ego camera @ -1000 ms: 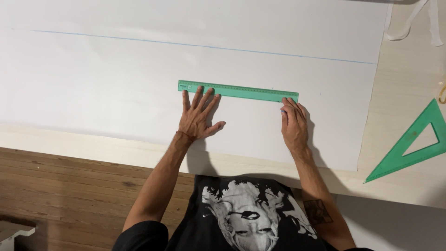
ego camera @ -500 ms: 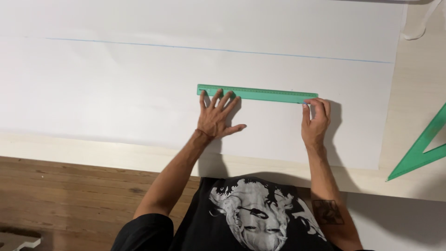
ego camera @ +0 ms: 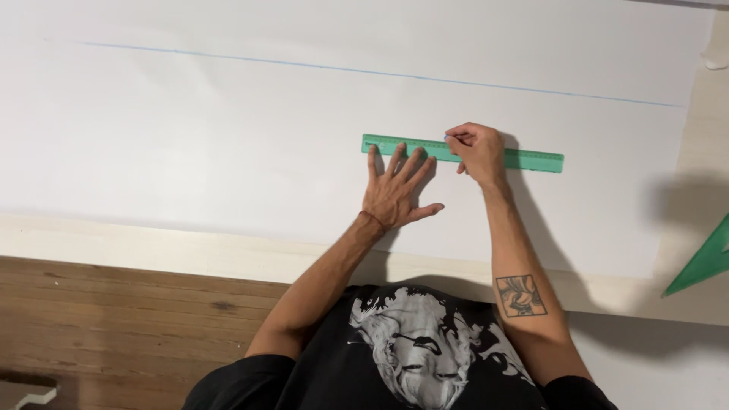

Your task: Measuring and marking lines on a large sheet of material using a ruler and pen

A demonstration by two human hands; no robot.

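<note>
Pale work surface (ego camera: 152, 254) runs across the view, its light front edge unfinished. Below it, a brown wooden plank floor (ego camera: 114, 334) with visible grain and knots. Lighting even and bright; soft shadow falls at the surface's right side.

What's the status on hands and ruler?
Left hand flat, fingers spread, pinning the green ruler on the white paper. Right hand closed at ruler's top edge, apparently pinching something thin. Nothing in the way.

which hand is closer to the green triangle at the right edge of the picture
Right. The right hand rests on the green ruler, closer to the green triangle; the left hand lies farther left, fingers spread.
</note>
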